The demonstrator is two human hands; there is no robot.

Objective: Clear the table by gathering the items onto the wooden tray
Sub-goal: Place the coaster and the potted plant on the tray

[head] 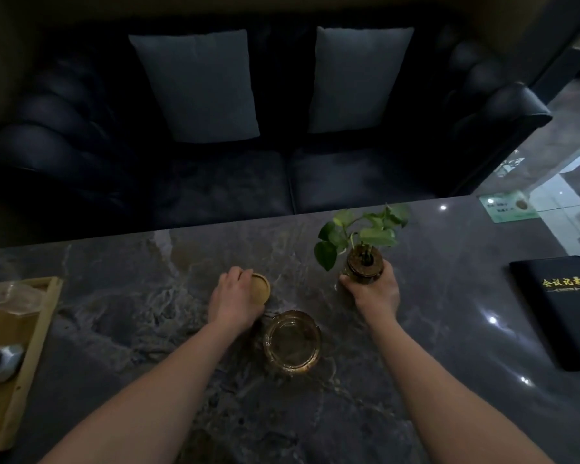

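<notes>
My left hand (235, 301) is closed around a round wooden coaster (261, 288) near the middle of the dark marble table (131, 296). My right hand (375, 289) grips a small brown glass vase (364, 264) holding a green leafy plant (359, 234). An amber glass ashtray (292, 340) sits between my forearms, untouched. The wooden tray (44, 316) lies at the table's left edge, holding a small grey ceramic cup (2, 361) on its side and a clear glass piece (12, 296).
A black folder with gold lettering (563, 309) lies at the right side of the table. A green card (508, 207) sits at the far right corner. Behind the table stands a dark sofa (215, 182) with two grey cushions.
</notes>
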